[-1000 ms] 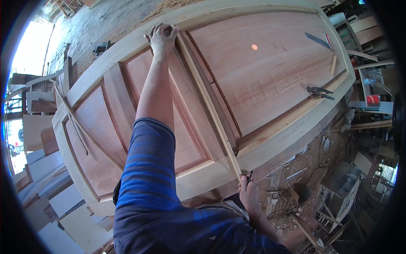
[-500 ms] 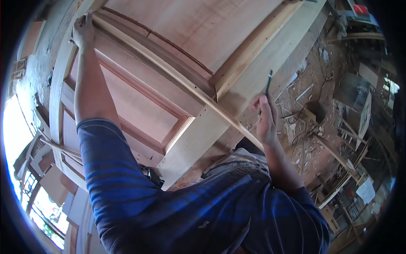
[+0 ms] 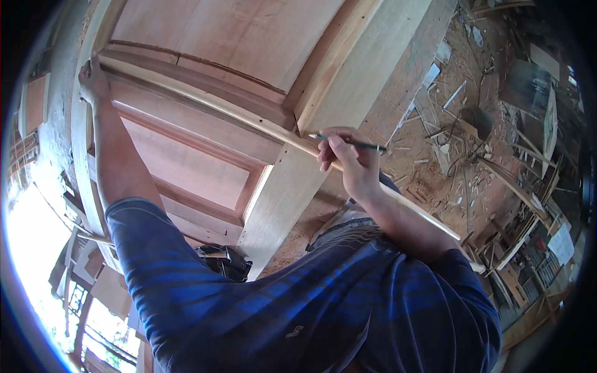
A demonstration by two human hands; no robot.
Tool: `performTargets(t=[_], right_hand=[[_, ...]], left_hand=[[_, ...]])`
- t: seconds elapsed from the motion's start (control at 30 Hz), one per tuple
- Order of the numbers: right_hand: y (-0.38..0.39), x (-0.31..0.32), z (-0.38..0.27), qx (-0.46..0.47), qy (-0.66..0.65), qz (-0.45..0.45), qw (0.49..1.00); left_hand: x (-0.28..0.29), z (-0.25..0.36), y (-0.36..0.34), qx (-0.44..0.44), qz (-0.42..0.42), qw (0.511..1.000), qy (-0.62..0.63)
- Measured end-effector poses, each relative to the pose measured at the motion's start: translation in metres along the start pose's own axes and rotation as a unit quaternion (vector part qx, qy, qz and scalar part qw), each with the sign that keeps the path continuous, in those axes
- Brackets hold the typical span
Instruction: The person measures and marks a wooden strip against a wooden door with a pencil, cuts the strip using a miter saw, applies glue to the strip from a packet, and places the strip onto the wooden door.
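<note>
A long pale wooden strip [image 3: 236, 115] lies diagonally across a panelled wooden door [image 3: 186, 155], along the divider between its panels, and runs on past the door's right side. My left hand [image 3: 93, 81] is closed on the strip's far end at the upper left rail, with the arm stretched out. My right hand [image 3: 351, 161] grips a dark pencil [image 3: 367, 145], held almost level over the strip and the near rail, its pale tip pointing left.
Scrap-strewn floor [image 3: 423, 186] with loose sticks spreads to the right, with stacked boards [image 3: 522, 93] beyond. A black object [image 3: 224, 264] sits by the door's lower edge near my body. More boards [image 3: 109, 286] stand at the bright opening on the left.
My right hand has risen from the strip's near end, turning the pencil from upright to level above it. My left hand stays at the far end while the view has swung round.
</note>
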State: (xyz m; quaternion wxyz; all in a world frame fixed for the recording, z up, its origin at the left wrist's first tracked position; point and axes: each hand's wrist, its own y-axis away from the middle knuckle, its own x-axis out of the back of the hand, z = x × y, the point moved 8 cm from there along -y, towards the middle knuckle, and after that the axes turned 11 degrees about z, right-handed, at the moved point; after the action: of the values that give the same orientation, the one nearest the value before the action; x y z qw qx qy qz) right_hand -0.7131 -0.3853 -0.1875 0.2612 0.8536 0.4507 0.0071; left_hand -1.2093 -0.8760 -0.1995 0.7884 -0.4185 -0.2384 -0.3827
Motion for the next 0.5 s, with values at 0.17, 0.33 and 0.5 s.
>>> performTargets(t=[0.17, 0.33, 0.5], right_hand=[[-0.007, -0.002, 0.012, -0.100, 0.015, 0.012, 0.995], [-0.011, 0.003, 0.015, -0.098, 0.082, 0.034, 0.991], [-0.010, -0.002, 0.019, -0.100, 0.160, 0.001, 0.982]], left_hand=[[0.011, -0.011, -0.013, -0.015, 0.014, 0.997, -0.069], [-0.012, 0.002, 0.000, 0.017, -0.021, 1.000, -0.008], [-0.005, -0.016, -0.012, -0.005, -0.024, 1.000, -0.011]])
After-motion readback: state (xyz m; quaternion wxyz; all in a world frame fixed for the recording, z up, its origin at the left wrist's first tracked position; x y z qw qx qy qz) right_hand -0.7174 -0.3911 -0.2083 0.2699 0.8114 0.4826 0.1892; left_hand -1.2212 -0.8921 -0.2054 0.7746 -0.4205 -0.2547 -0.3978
